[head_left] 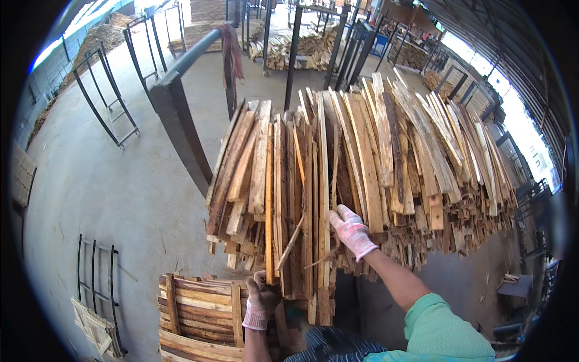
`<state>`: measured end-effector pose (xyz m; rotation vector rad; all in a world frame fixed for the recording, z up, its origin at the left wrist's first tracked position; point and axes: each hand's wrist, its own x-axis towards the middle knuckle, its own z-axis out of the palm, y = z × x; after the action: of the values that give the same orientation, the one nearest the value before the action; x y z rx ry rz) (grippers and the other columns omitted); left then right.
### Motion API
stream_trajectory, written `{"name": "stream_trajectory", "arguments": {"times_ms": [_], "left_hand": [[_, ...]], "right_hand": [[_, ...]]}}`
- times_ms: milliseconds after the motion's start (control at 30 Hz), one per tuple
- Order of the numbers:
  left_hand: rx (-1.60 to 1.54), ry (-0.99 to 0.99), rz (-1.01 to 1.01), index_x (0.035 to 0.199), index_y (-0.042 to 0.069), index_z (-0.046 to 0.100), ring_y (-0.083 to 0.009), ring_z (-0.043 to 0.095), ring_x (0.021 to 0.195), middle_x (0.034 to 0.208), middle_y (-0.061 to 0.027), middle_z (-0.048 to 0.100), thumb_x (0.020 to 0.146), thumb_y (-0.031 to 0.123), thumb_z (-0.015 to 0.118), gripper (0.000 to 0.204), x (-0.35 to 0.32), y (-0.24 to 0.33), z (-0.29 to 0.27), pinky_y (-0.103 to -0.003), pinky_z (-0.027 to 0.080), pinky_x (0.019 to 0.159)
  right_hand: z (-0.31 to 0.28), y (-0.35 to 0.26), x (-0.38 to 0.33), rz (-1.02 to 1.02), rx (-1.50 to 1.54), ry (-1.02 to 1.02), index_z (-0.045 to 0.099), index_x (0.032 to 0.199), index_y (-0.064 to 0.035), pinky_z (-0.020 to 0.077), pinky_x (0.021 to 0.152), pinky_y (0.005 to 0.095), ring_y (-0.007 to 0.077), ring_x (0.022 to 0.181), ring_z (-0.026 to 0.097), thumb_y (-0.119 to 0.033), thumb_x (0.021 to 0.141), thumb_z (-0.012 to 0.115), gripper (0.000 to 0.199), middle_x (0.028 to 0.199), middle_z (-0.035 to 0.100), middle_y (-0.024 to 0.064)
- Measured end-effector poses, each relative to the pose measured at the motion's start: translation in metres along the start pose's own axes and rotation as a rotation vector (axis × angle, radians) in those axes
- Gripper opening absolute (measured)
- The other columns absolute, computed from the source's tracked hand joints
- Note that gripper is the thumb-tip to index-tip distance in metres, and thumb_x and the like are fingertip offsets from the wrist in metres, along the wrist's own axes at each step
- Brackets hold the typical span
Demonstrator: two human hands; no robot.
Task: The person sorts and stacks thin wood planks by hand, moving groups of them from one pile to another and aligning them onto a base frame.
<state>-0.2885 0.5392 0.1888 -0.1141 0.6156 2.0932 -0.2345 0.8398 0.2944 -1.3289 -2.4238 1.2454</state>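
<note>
A large stack of rough wooden strips (374,157) lies in front of me, with the near ends pointing towards my body. My right hand (353,232), in a white and pink work glove, is over the middle of the stack, its fingers closed at the edge of a pale narrow strip (324,199). Lower and to the left, my gloved left hand (260,301) curls its fingers at the near end of an orange-brown strip (269,229). Its fingertips are partly hidden. A short splintered piece (291,244) lies slanted across the strips between both hands.
A dark metal frame post (181,130) rises at the stack's left, a reddish cloth (231,51) hanging on its bar. A slatted wood bundle (199,308) stands beside my left forearm. Several metal racks (105,96) and more wood piles (301,48) stand farther off on the concrete floor.
</note>
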Motion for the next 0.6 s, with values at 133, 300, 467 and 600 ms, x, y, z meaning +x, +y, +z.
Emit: {"name": "stream_trajectory", "arguments": {"times_ms": [133, 300, 467, 600], "left_hand": [[0.403, 0.333, -0.203, 0.116, 0.006, 0.062, -0.0194, 0.065, 0.097, 0.104, -0.0084, 0.066, 0.089, 0.049, 0.072, 0.051, 0.032, 0.036, 0.057, -0.034, 0.054, 0.087], [0.131, -0.026, -0.341, 0.116, 0.006, 0.068, -0.0198, 0.072, 0.085, 0.097, -0.0067, 0.074, 0.085, 0.037, 0.079, 0.046, 0.079, 0.025, 0.004, -0.035, 0.062, 0.075], [0.220, 0.068, -0.245, 0.121, 0.004, 0.067, -0.0192, 0.071, 0.091, 0.106, -0.0064, 0.073, 0.088, 0.032, 0.077, 0.044, 0.095, 0.056, -0.016, -0.035, 0.060, 0.078], [0.311, 0.103, -0.238, 0.126, 0.004, 0.065, -0.0185, 0.065, 0.108, 0.118, -0.0050, 0.070, 0.088, 0.031, 0.077, 0.049, 0.103, 0.030, -0.003, -0.033, 0.051, 0.098]], "right_hand": [[-0.067, -0.101, 0.044, -0.176, 0.101, -0.083, 0.042, 0.146, 0.0000, 0.0476, 0.105, 0.0364, 0.0251, 0.127, 0.051, -0.028, 0.101, 0.054, 0.054, 0.146, 0.047, 0.0180], [-0.114, -0.093, 0.143, -1.119, -0.961, 0.509, 0.039, 0.146, 0.0010, 0.0594, 0.090, 0.0386, 0.0251, 0.106, 0.064, -0.025, 0.104, 0.045, 0.050, 0.146, 0.046, 0.0192], [0.044, 0.000, -0.008, -0.517, 0.122, 0.121, 0.026, 0.154, -0.0099, 0.0514, 0.100, 0.0375, 0.0324, 0.127, 0.048, -0.019, 0.101, 0.050, 0.059, 0.156, 0.030, 0.0205], [0.131, 0.136, -0.025, 0.080, 1.439, -0.343, 0.016, 0.161, -0.0187, 0.0451, 0.108, 0.0367, 0.0382, 0.144, 0.036, -0.013, 0.098, 0.053, 0.073, 0.164, 0.017, 0.0216]]}}
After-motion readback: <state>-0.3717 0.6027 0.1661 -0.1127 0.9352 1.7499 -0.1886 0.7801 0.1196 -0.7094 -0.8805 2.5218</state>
